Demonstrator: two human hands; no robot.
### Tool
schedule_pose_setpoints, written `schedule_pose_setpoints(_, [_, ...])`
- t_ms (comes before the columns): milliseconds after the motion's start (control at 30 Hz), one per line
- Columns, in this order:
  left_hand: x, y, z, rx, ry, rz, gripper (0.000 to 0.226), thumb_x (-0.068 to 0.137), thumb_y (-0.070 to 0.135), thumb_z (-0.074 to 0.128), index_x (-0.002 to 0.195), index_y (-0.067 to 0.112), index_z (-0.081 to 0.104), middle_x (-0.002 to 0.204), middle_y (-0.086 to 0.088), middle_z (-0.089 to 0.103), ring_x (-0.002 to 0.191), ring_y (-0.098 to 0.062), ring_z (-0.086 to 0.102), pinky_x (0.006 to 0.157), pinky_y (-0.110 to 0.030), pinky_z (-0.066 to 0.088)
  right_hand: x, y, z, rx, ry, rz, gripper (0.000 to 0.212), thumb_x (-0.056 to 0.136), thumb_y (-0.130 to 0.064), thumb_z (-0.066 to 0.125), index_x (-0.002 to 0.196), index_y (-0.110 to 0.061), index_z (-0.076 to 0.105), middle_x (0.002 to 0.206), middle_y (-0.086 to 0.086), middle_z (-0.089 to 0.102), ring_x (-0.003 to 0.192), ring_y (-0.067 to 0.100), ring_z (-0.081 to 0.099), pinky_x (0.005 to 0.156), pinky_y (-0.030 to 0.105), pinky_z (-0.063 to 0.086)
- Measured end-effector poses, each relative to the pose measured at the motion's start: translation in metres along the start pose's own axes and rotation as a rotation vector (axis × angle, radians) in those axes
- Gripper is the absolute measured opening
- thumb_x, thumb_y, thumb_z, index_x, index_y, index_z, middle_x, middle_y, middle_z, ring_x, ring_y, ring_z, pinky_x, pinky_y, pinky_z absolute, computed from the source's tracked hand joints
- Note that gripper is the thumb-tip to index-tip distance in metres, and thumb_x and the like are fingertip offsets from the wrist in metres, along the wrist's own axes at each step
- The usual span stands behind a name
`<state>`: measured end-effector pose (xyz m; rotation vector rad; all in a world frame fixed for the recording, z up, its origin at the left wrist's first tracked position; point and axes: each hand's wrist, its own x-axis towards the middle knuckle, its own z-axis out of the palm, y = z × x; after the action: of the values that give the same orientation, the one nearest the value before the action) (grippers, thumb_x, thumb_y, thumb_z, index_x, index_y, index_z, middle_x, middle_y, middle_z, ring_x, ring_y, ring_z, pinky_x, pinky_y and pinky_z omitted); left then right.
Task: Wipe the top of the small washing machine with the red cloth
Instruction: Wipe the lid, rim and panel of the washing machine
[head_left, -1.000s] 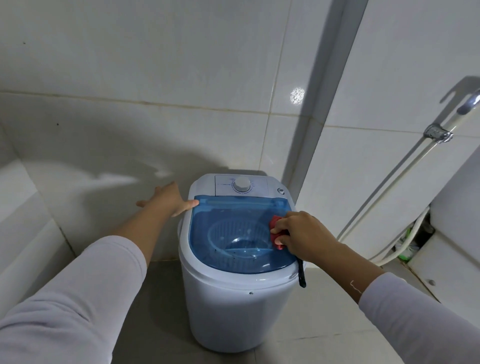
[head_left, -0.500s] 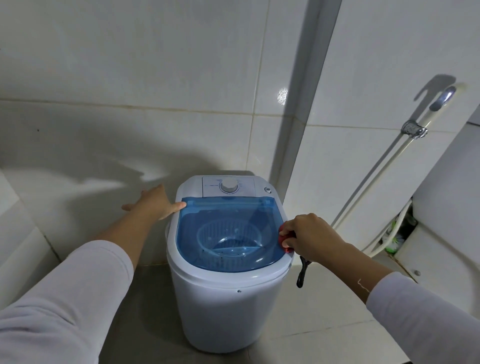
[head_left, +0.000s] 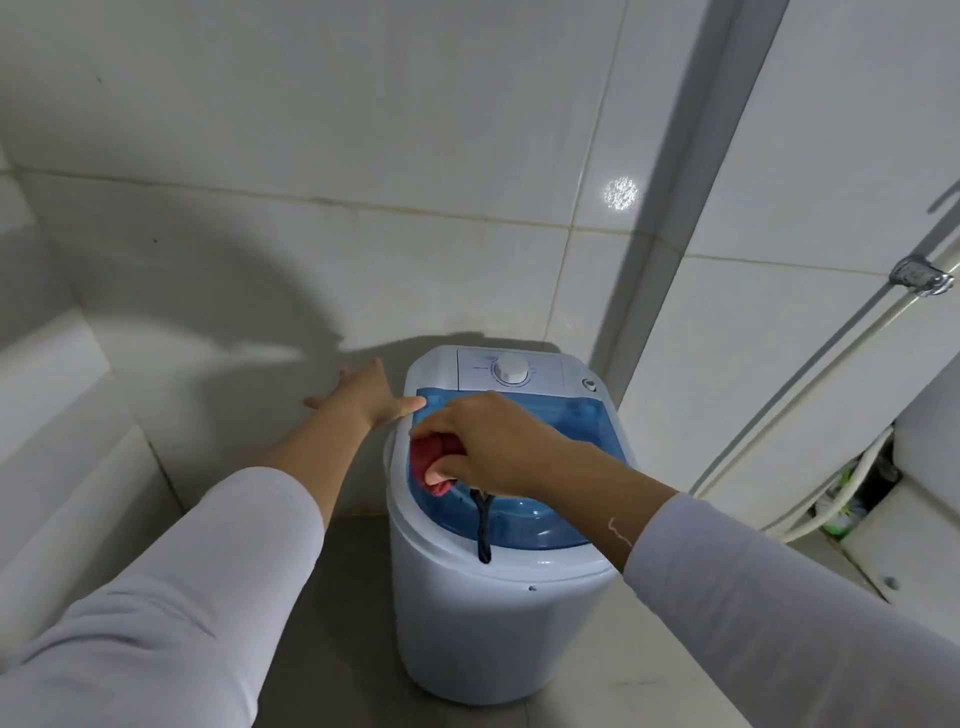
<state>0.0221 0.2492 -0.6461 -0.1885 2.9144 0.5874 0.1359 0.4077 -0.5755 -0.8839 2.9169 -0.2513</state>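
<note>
The right hand (head_left: 493, 441), fingers gripping the bunched red cloth (head_left: 435, 465), has crossed from the right rim to the blue lid's (head_left: 571, 421) left side on the small washing machine (head_left: 493, 623); the left hand (head_left: 366, 397), fingers spread, is still bracing the rim.

Single head view: from my head, looking forward and down, close over the washing machine (head_left: 498, 597) in the tiled corner.

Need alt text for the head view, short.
The right hand presses a bunched red cloth onto the left side of a small white washing machine's blue lid. The left hand rests on the machine's left rim, near a tiled wall.
</note>
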Motion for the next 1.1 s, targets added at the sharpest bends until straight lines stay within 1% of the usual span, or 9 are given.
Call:
schedule_pose_setpoints(67, [-0.002, 0.0, 0.0, -0.009, 0.014, -0.002, 0.091, 0.086, 0.055, 0.058, 0.154, 0.017, 0.012, 0.16, -0.009, 0.021, 0.148, -0.031, 0.015, 0.112, -0.067, 0.015, 0.014, -0.008, 0.009, 0.002, -0.007, -0.01, 0.043, 0.087, -0.025, 0.06, 0.129, -0.023, 0.056, 0.127, 0.006, 0.058, 0.114, 0.025, 0.054, 0.096, 0.034, 0.041])
schedule_pose_setpoints(133, [-0.003, 0.002, -0.001, -0.013, 0.013, -0.015, 0.09, 0.086, 0.056, 0.057, 0.154, 0.018, 0.012, 0.16, -0.008, 0.021, 0.148, -0.03, 0.014, 0.111, -0.067, 0.016, 0.027, -0.011, 0.019, -0.004, -0.017, -0.005, 0.046, 0.086, -0.025, 0.061, 0.131, -0.023, 0.055, 0.134, 0.006, 0.053, 0.119, 0.026, 0.051, 0.101, 0.036, 0.041])
schedule_pose_setpoints(200, [0.0, 0.0, 0.0, -0.024, -0.007, -0.022, 0.095, 0.084, 0.061, 0.057, 0.154, 0.019, 0.009, 0.161, -0.008, 0.018, 0.149, -0.029, 0.012, 0.112, -0.065, 0.016, 0.036, -0.011, 0.029, -0.019, -0.035, 0.008, 0.048, 0.085, -0.026, 0.061, 0.132, -0.023, 0.054, 0.136, 0.007, 0.052, 0.121, 0.028, 0.051, 0.103, 0.04, 0.042])
schedule_pose_setpoints(300, [0.006, -0.006, 0.002, -0.057, -0.028, -0.005, 0.105, 0.079, 0.066, 0.059, 0.155, 0.016, 0.006, 0.161, -0.009, 0.018, 0.149, -0.03, 0.013, 0.114, -0.061, 0.021, 0.042, -0.01, 0.036, -0.045, -0.065, 0.011, 0.044, 0.085, -0.027, 0.061, 0.129, -0.025, 0.058, 0.131, 0.005, 0.059, 0.12, 0.028, 0.051, 0.1, 0.041, 0.044])
schedule_pose_setpoints(367, [0.007, -0.007, 0.001, -0.061, -0.025, -0.003, 0.105, 0.079, 0.066, 0.059, 0.154, 0.015, 0.006, 0.161, -0.01, 0.018, 0.149, -0.03, 0.012, 0.114, -0.061, 0.02, 0.043, -0.009, 0.035, -0.05, -0.088, 0.004, 0.042, 0.085, -0.026, 0.06, 0.128, -0.026, 0.059, 0.129, 0.005, 0.06, 0.119, 0.027, 0.05, 0.1, 0.041, 0.044])
schedule_pose_setpoints(533, [0.001, -0.006, -0.001, -0.045, -0.015, -0.008, 0.101, 0.082, 0.066, 0.056, 0.155, 0.016, 0.007, 0.161, -0.009, 0.018, 0.15, -0.029, 0.008, 0.113, -0.063, 0.019, 0.037, -0.003, 0.031, -0.055, -0.158, -0.041, 0.04, 0.087, -0.026, 0.061, 0.127, -0.028, 0.059, 0.132, 0.001, 0.059, 0.122, 0.024, 0.047, 0.102, 0.036, 0.039])
schedule_pose_setpoints(767, [-0.001, -0.005, -0.001, -0.044, -0.022, -0.014, 0.1, 0.083, 0.065, 0.055, 0.155, 0.015, 0.007, 0.161, -0.01, 0.018, 0.15, -0.029, 0.009, 0.114, -0.062, 0.019, 0.023, 0.002, 0.028, -0.03, -0.218, -0.1, 0.039, 0.087, -0.023, 0.062, 0.126, -0.032, 0.059, 0.141, -0.008, 0.05, 0.123, 0.017, 0.041, 0.105, 0.03, 0.031])
schedule_pose_setpoints(933, [0.0, -0.005, -0.001, -0.047, -0.016, -0.029, 0.1, 0.082, 0.065, 0.057, 0.154, 0.014, 0.01, 0.16, -0.011, 0.021, 0.149, -0.031, 0.012, 0.113, -0.062, 0.021, 0.012, 0.006, 0.027, 0.0, -0.238, -0.105, 0.038, 0.087, -0.022, 0.062, 0.124, -0.032, 0.061, 0.141, -0.01, 0.05, 0.122, 0.017, 0.041, 0.105, 0.031, 0.032])
schedule_pose_setpoints(1100, [-0.005, -0.002, -0.002, -0.009, -0.011, -0.056, 0.097, 0.083, 0.066, 0.054, 0.154, 0.017, 0.012, 0.16, -0.009, 0.021, 0.149, -0.03, 0.013, 0.112, -0.063, 0.02, 0.005, 0.009, 0.027, 0.007, -0.243, -0.107, 0.038, 0.088, -0.02, 0.062, 0.124, -0.032, 0.061, 0.14, -0.009, 0.051, 0.122, 0.018, 0.042, 0.105, 0.032, 0.034])
